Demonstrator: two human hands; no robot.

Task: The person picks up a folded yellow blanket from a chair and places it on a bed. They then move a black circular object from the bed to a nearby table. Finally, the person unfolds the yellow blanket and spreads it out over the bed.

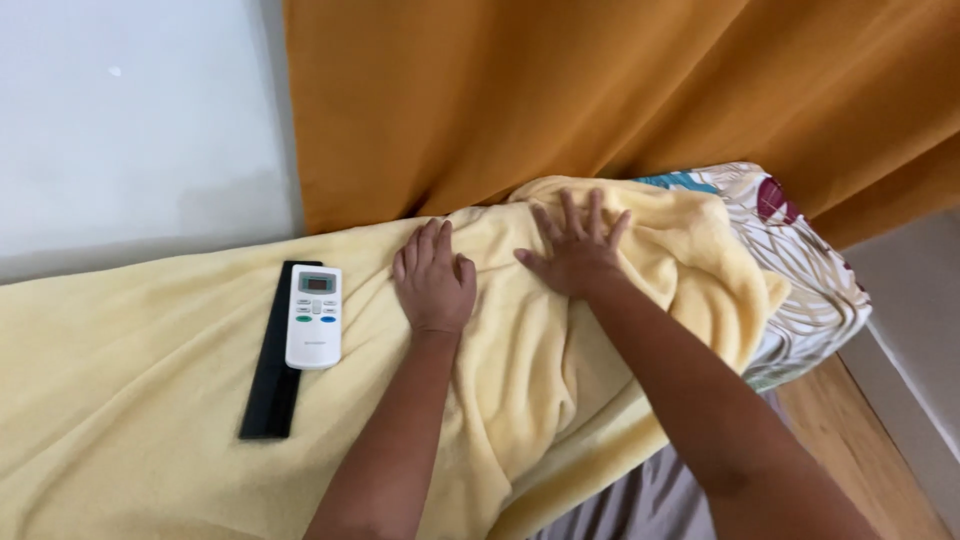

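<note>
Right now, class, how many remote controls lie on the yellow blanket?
2. A white remote rests partly atop a long black remote, both on the yellow blanket, beside the left hand. Folds could hide others.

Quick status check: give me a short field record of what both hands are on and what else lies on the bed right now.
left hand: flat, palm down on the yellow blanket
right hand: fingers spread, pressing the blanket over a raised lump
grip: neither hand closed on anything
white remote: on the blanket, left of the left hand, partly on the black remote
black remote: long, lying under it
pillow: leaf-patterned, showing at the right
curtain: orange, behind
</note>
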